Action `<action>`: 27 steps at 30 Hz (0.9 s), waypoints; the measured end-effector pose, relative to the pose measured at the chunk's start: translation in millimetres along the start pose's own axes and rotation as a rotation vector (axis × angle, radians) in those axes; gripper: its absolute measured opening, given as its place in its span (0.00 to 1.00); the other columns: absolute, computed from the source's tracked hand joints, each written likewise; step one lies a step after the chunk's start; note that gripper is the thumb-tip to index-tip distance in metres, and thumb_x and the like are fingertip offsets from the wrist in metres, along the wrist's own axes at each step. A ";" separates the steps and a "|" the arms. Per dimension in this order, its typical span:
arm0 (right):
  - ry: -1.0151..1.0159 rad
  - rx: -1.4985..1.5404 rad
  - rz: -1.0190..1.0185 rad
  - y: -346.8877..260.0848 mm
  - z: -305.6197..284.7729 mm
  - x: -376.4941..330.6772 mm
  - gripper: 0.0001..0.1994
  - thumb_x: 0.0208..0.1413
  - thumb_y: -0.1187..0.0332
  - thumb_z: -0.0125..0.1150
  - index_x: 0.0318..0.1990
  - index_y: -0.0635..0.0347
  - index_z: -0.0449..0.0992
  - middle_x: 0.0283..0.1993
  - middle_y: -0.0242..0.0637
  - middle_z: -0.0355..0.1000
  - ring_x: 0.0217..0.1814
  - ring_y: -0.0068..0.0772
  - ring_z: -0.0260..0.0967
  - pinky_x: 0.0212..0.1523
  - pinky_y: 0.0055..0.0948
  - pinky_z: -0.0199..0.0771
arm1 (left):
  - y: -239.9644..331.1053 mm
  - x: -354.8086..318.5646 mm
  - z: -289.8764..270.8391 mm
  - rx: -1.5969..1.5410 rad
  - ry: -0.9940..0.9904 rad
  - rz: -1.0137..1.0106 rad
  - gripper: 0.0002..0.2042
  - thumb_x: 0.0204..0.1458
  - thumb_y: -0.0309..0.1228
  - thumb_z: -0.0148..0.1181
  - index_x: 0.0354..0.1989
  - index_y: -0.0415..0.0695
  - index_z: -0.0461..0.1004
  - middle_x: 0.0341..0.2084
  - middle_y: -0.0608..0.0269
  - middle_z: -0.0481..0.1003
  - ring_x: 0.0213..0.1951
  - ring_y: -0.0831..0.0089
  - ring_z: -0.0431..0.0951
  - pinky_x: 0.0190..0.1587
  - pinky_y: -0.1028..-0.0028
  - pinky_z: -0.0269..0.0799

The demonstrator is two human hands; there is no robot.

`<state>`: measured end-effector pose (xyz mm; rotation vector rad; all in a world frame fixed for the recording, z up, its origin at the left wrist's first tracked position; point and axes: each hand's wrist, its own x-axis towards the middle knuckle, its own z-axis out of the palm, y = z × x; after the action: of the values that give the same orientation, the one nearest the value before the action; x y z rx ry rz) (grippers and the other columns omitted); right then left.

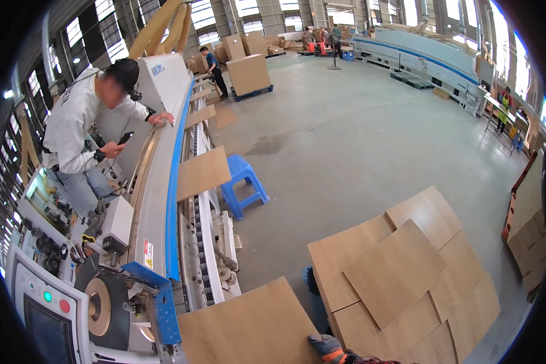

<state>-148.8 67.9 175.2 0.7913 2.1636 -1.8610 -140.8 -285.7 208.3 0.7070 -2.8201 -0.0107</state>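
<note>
My right hand [327, 348], in a grey and orange work glove, is closed on the right edge of a flat wood-grain board [249, 324] at the lower middle. The board's left side reaches the feed end of a long edge-banding machine [174, 200]. My left hand is out of the picture. Just right of my right hand lies a stack of similar wooden panels [400, 285], with one panel resting askew on top.
A person in a white top [79, 115] leans over the machine, holding a phone [126, 138]. Another board [203, 173] lies farther along the machine, beside a blue plastic stool [244, 185]. A control panel [48, 303] stands lower left. More panels [531, 242] stand at far right.
</note>
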 end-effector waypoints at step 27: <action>0.179 -0.275 -0.395 -11.8 42.2 211.4 0.17 0.50 0.56 0.46 0.25 0.62 0.70 0.21 0.43 0.67 0.24 0.40 0.63 0.28 0.36 0.61 | 173.7 155.7 73.3 -0.268 0.192 0.778 0.21 0.48 0.40 0.47 0.45 0.37 0.63 0.44 0.41 0.63 0.47 0.45 0.62 0.50 0.53 0.57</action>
<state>-341.2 84.6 78.9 0.5188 2.7798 -1.6389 -371.4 -208.5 182.7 -0.4359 -2.6379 -0.1707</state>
